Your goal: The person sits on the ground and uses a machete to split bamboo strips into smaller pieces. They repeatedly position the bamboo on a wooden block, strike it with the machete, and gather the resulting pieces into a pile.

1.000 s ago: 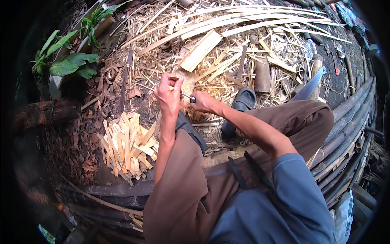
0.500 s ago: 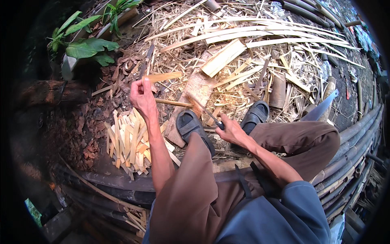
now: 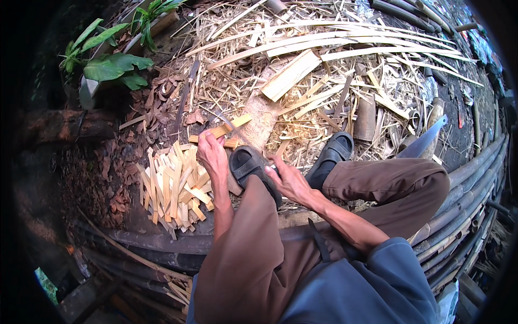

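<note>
My left hand (image 3: pixel 213 154) is closed on a short bamboo strip (image 3: pixel 242 121) that points up and to the right. A second bamboo piece (image 3: pixel 231 143) lies just below it, by my fingers; whether I grip that one too I cannot tell. In my right hand (image 3: pixel 290 182) is the handle of a knife, its thin blade (image 3: pixel 251 143) slanting up to the left across the upper strip. The blade is slightly blurred. Beneath the hands lies a pale wooden board (image 3: pixel 261 121), with my left sandal (image 3: pixel 245 163) at its near end.
A pile of short split bamboo pieces (image 3: pixel 175 183) lies left of my left forearm. Beyond the board are a wide split bamboo piece (image 3: pixel 291 75), long strips (image 3: pixel 334 41) and shavings. A saw (image 3: pixel 423 141) stands at right. Bamboo poles (image 3: pixel 464 197) run along the near right side.
My left hand has moved down and right, bringing the strip nearer the board. My right hand has shifted left and down, and the knife blade now crosses the strip.
</note>
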Action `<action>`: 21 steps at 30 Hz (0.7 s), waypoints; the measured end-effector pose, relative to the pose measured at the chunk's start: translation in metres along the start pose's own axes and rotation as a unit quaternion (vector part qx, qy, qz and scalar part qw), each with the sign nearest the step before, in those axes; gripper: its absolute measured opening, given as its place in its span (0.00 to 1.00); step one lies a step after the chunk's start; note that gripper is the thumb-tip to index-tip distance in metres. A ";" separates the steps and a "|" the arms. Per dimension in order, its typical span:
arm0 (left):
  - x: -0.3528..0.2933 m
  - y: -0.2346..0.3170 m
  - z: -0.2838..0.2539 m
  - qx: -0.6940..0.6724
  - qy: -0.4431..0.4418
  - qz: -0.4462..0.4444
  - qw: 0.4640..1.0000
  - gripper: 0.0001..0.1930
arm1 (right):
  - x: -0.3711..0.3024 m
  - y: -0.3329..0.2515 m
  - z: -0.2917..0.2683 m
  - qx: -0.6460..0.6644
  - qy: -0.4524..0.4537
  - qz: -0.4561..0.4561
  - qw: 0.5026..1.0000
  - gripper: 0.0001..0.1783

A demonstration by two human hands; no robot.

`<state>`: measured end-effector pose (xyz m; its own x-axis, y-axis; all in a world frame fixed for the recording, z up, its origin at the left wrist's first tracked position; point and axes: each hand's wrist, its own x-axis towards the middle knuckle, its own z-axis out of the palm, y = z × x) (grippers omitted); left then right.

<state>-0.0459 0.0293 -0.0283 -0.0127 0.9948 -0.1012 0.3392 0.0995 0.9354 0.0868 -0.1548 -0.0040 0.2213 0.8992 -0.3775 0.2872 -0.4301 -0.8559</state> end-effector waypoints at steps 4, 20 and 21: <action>0.009 -0.014 -0.006 0.119 -0.055 -0.012 0.991 0.22 | 0.012 -0.011 0.016 0.028 -0.004 0.019 0.999 0.24; -0.007 0.010 0.011 -0.042 -0.006 -0.033 0.999 0.26 | 0.032 0.013 0.025 -0.010 0.060 -0.034 0.998 0.25; -0.008 0.015 0.005 -0.037 -0.014 -0.002 0.999 0.26 | 0.043 0.026 0.025 0.001 0.059 0.021 0.998 0.24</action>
<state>-0.0359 0.0222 -0.0149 0.0127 0.9935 -0.1134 0.2696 0.1058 0.9571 0.0803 -0.1258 -0.0514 0.3414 0.8645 -0.3689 0.2738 -0.4670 -0.8408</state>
